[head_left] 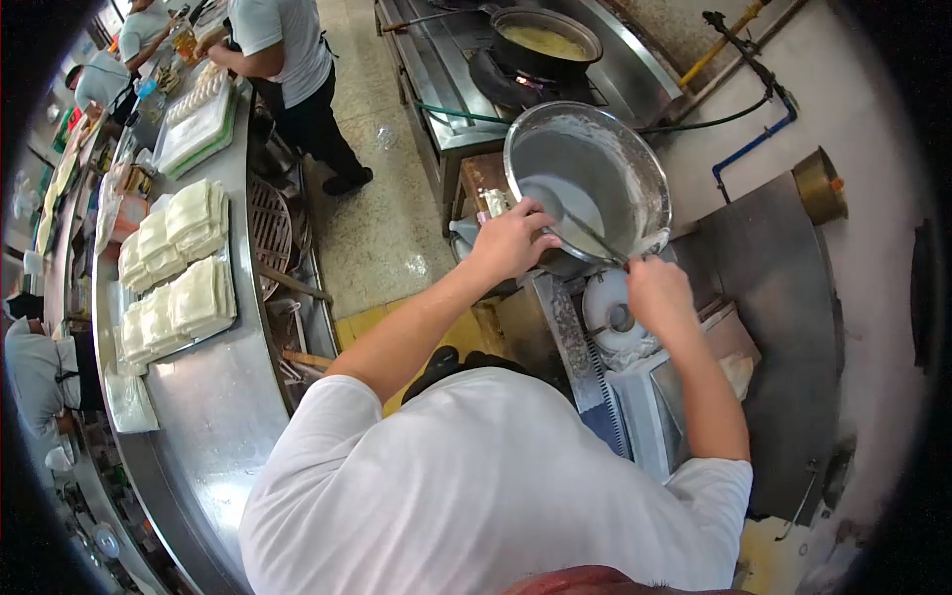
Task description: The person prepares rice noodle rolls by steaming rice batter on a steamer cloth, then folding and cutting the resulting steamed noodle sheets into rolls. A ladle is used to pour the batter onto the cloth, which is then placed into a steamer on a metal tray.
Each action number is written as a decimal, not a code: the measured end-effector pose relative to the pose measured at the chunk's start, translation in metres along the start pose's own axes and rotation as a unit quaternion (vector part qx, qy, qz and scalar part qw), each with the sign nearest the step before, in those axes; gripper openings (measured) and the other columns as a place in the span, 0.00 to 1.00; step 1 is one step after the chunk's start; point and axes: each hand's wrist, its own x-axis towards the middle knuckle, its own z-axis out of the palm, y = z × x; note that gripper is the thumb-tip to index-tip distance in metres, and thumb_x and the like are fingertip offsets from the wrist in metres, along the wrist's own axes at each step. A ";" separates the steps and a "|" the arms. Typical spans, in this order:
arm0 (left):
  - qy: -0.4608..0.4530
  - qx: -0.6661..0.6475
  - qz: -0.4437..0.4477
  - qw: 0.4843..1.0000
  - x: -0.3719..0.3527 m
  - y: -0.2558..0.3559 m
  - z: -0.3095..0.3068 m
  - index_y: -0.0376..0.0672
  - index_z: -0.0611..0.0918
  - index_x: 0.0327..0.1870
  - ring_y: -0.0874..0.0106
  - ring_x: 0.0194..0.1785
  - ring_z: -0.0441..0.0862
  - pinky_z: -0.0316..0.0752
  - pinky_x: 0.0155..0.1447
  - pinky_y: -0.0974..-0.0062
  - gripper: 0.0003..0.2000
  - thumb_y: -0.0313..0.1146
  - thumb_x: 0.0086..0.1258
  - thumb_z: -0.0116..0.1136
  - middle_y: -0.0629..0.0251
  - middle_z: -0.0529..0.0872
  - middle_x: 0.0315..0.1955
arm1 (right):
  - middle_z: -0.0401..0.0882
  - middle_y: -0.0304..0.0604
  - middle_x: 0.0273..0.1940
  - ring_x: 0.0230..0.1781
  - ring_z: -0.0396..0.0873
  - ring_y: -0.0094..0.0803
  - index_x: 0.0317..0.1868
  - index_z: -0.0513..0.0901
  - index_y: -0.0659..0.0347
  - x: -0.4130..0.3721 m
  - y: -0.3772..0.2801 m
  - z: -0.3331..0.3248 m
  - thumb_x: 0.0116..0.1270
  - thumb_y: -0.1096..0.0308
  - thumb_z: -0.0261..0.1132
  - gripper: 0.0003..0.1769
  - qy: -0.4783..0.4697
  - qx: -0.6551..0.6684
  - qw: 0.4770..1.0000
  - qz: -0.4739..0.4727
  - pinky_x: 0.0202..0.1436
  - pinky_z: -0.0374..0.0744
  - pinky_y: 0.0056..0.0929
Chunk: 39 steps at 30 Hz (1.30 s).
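Note:
A large steel pot stands tilted in front of me, with whitish liquid at its bottom and white residue on its inner wall. My left hand grips the pot's near rim on the left side, fingers curled over the edge. In my right hand is the handle of a long metal utensil, closed in my fist at the right part of the rim. The utensil slants down into the liquid, so its working end cannot be made out. A pale cloth-like piece lies at the rim near my right hand.
A dark pan with yellowish contents sits on a lit burner beyond the pot. Left, a steel counter bears stacks of pale wrapped sheets. Several people in white shirts stand along it. A brass-coloured container is at right.

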 end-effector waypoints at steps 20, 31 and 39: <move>0.012 -0.072 0.009 0.997 0.007 -0.006 0.006 0.46 0.88 0.46 0.56 0.47 0.85 0.80 0.48 0.60 0.14 0.43 0.66 0.70 0.62 0.82 0.48 | 0.87 0.61 0.36 0.38 0.88 0.52 0.36 0.87 0.71 0.014 -0.030 -0.011 0.62 0.70 0.63 0.12 -0.030 0.072 0.994 0.079 0.43 0.86 0.45; 0.029 -0.062 0.020 0.997 0.007 -0.003 0.005 0.44 0.87 0.44 0.55 0.42 0.85 0.79 0.45 0.61 0.14 0.43 0.66 0.70 0.62 0.83 0.44 | 0.86 0.54 0.33 0.31 0.87 0.41 0.35 0.86 0.70 0.045 0.023 -0.045 0.60 0.73 0.62 0.09 -0.245 -0.058 0.968 0.025 0.31 0.82 0.40; 0.032 -0.057 0.011 0.998 0.006 -0.001 0.008 0.45 0.87 0.46 0.60 0.35 0.86 0.79 0.45 0.63 0.12 0.40 0.66 0.70 0.61 0.83 0.49 | 0.74 0.37 0.24 0.16 0.64 0.24 0.33 0.78 0.63 0.033 0.020 -0.022 0.74 0.65 0.60 0.12 -0.227 0.454 0.836 0.206 0.17 0.61 0.30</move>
